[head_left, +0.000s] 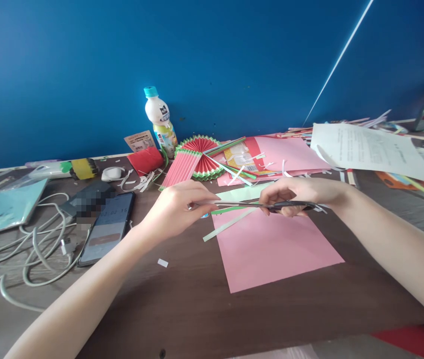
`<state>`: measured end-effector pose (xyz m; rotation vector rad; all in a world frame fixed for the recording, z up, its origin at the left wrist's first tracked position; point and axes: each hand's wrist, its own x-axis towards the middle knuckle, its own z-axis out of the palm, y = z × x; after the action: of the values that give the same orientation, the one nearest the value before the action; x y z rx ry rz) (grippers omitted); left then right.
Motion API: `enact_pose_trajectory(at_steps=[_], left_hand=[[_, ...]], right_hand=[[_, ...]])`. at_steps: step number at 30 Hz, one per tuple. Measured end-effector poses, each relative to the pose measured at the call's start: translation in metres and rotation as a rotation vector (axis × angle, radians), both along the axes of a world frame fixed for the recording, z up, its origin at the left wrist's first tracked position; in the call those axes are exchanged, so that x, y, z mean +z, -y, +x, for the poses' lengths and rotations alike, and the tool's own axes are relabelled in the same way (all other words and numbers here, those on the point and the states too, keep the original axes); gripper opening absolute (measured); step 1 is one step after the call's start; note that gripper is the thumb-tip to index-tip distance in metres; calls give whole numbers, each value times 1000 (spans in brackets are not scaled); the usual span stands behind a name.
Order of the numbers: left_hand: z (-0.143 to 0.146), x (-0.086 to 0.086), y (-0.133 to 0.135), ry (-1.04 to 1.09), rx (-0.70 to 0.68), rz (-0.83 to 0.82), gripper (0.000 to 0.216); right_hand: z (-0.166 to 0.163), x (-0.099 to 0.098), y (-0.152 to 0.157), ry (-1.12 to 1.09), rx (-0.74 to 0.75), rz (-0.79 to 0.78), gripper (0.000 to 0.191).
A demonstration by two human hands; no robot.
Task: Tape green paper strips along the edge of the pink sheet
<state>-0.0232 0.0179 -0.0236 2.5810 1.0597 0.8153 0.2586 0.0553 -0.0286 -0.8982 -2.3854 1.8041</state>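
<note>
Head view — gripping dark-handled scissors [294, 205] in the right hand [286, 193], pinching pale paper [222, 202] with the left hand [182, 204]. Holding both above a pink sheet [279, 249] on the surface [182, 309] — with a pleated fan [199, 145] beyond.

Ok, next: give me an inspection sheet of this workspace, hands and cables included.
Surface: brown tabletop, small white scrap lying on it.
Materials: pink sheet, pale green strip overlapping its edge.
Clutter: bottle, pleated fan, phone, printed page.
Hands: left hand pinches thin pale paper, seen edge-on; right hand holds scissors, blade opening unclear.
Cables: pale cables looped loosely at left, beside the phone.
Surroundings: blue wall behind.
</note>
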Motion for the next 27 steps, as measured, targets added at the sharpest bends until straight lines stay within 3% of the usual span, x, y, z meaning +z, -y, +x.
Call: enact_pose_trajectory(at_steps=[9, 14, 27], left_hand=[[2, 0, 1, 47, -38, 100, 13], [2, 0, 1, 59, -29, 71, 12], [3, 0, 4, 66, -45, 65, 9]], right_hand=[[-1, -4, -2, -98, 53, -62, 35], [-1, -4, -2, -118, 69, -26, 38], [0, 0, -1, -106, 62, -34, 28]])
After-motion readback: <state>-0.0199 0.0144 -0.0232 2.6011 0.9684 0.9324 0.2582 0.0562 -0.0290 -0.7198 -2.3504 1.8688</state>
